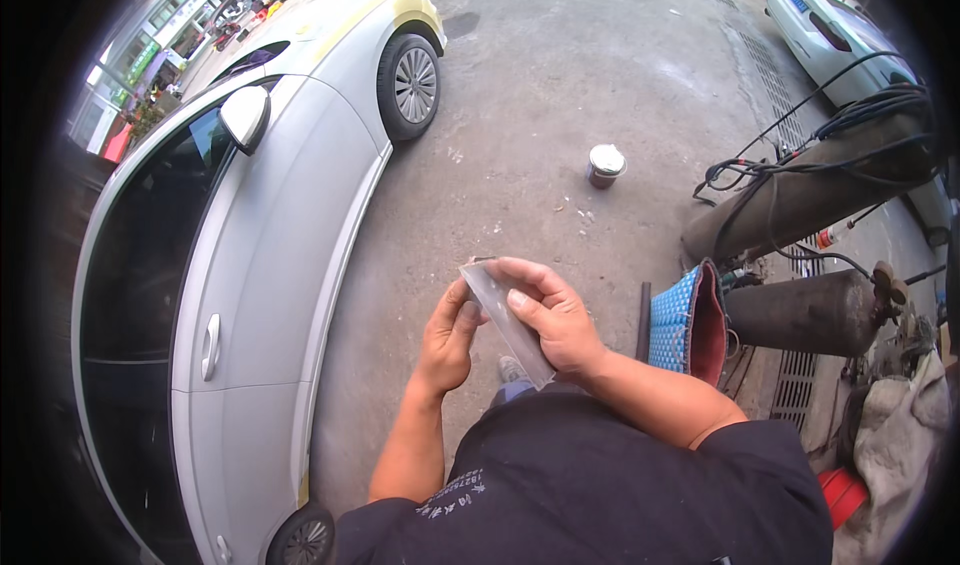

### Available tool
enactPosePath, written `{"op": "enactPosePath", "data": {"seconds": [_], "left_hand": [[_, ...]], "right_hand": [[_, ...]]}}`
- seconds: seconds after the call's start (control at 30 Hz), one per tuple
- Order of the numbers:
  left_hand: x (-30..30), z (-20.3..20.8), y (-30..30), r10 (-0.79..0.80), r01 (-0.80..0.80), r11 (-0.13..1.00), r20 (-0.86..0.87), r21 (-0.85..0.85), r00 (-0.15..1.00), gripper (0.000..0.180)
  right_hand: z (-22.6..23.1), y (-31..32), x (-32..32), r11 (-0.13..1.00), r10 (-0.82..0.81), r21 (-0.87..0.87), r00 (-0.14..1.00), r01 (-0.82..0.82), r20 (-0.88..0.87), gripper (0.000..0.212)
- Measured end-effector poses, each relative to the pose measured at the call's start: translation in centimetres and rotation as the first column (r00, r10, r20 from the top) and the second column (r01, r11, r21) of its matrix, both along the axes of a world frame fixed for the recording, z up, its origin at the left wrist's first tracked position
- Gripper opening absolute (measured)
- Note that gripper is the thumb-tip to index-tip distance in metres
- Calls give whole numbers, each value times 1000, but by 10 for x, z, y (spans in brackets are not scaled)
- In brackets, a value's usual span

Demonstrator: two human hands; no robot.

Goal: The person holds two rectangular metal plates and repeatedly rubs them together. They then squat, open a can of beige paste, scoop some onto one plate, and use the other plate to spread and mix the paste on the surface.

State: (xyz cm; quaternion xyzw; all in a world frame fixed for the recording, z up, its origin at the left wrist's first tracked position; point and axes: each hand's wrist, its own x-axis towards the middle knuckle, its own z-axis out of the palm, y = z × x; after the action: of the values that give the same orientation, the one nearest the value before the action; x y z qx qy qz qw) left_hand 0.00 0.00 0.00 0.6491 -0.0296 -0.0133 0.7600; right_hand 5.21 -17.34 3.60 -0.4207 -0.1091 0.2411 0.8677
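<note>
Translucent flat sheet [512,327]: mid-view, out ahead of the torso, slanting from 11 to 5 o'clock. Gripped in right hand [568,333], thumb laid on upper face, other fingers closed round behind. Left hand [446,353] at 8 o'clock, fingers curled in, tips right at the long left edge; cannot tell if pinching or just touching.

For good handling, probably: keep thumb on the broad face, off the thin edge. Steady both ends before any flexing. Turn slowly, feel for nicks. Avoid squeezing one corner.

Likely stiff plastic: smooth, hazy, straight along the left edge.

Further out: at 1 o'clock, round dark tub [606,168], white on top, on scuffed, gritty concrete [520,105]. At 3, blue-and-white patterned bag [672,323], soft, open, reddish inside. Beyond, dull metal cylinder [805,313]; at 2, longer cylinder [765,210] draped with black hose [860,105]. Between 3 and 4, crumpled grey cloth [905,410]. Between 9 and 10, silver car [270,235], smooth curved panels; at 11, spoked front wheel [412,87].
</note>
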Motion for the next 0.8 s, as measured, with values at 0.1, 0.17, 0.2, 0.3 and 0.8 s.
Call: {"op": "enactPosePath", "data": {"seconds": [0.1, 0.17, 0.2, 0.3, 0.8], "left_hand": [[5, 10, 1, -58, 57, 992, -10, -110, 998, 48], [16, 14, -1, -16, 20, 974, 20, -225, 1000, 48], [13, 18, 3, -27, 31, 992, 38, -121, 999, 48], [7, 27, 19, -114, 98, 984, -109, -146, 987, 50], [-11, 51, 28, -412, 482, 871, -394, 94, 822, 50]], "right_hand": [[-1, 1, 10, 996, -55, -60, 995, 61, 87, 37], [-1, -2, 5, 960, -1, -271, 969, 71, 248, 36], [-2, 3, 1, 963, -39, -252, 974, 96, 225, 35], [-4, -3, 11, 979, -69, -163, 955, 119, 288, 35], [-6, -27, 42, 898, -198, -174, 725, 404, 660, 32]]}}
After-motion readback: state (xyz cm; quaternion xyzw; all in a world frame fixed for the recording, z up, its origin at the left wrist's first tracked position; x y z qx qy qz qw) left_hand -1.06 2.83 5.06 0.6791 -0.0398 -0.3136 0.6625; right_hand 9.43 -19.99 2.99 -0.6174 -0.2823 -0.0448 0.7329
